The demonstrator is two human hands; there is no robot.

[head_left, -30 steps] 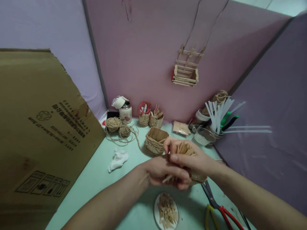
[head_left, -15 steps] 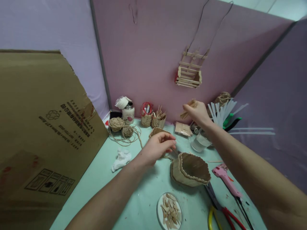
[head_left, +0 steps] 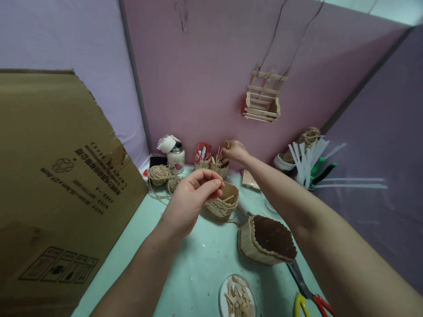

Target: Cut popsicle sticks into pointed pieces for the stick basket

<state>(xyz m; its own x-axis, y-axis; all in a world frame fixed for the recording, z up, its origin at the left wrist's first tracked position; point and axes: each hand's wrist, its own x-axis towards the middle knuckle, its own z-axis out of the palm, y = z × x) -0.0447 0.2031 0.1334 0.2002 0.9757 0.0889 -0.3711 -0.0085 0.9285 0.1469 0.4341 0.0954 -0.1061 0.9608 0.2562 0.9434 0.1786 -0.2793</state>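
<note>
My right hand (head_left: 236, 151) is closed on some wooden craft sticks (head_left: 228, 144), whose ends show at the fingertips. It is just above and right of a small wooden cup (head_left: 219, 171) full of upright sticks. My left hand (head_left: 193, 193) hovers over the table with thumb and fingers pinched together; I cannot make out anything between them. Just behind those fingers stands a wooden basket (head_left: 220, 210) with a stick or two inside. A larger basket with a scalloped rim (head_left: 250, 243) sits nearer, to the right.
A round dish (head_left: 222, 299) of wood chips lies at the front, beside scissors (head_left: 302, 281). Twine balls (head_left: 159, 174) and a jar (head_left: 176, 158) stand back left. A cardboard box (head_left: 49, 176) blocks the left side. White glue sticks (head_left: 307, 160) stand back right.
My right hand has moved left with the sticks, from above the flat packet to the stick cup. My left hand has drawn back and left, uncovering the middle basket. The view has shifted slightly.
</note>
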